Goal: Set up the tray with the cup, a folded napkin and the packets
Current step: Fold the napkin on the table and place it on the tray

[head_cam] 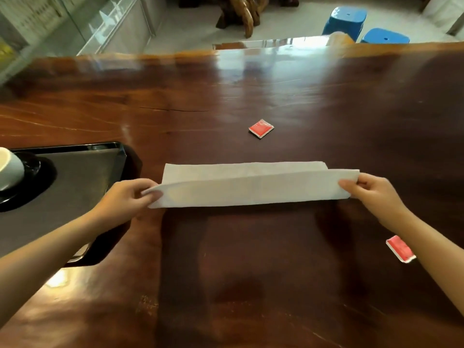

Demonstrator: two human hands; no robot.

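**Head view: napkin fold in progress.** At the centre of the frame I see the white napkin (251, 184) stretched out as a long strip on the dark wooden desk (251, 272). Its near layer is raised and doubled over toward the far edge.

The left hand (130, 194), at centre left, pinches the strip's left end between thumb and fingers. The right hand (369, 194), at centre right, pinches the right end the same way. Each grip is narrow and closed on paper alone.

**Done, as I judge it:** the cup (10, 169) sits on a black saucer (32, 182) inside the black tray (118, 149) at the left edge of the frame, so 1 of the 3 kinds of item is placed.

**Under way:** the napkin is only partly folded and lies wholly on the desk, just right of the tray.

**Left to do:**
- Finish the fold and lay the napkin on the tray's bare floor.
- Gather the 2 red packets, both outside the tray. The far packet (261, 128) lies above the napkin at upper centre. The near packet (400, 248) lies at lower right, just beside the right forearm.

I put the task at well under half complete.
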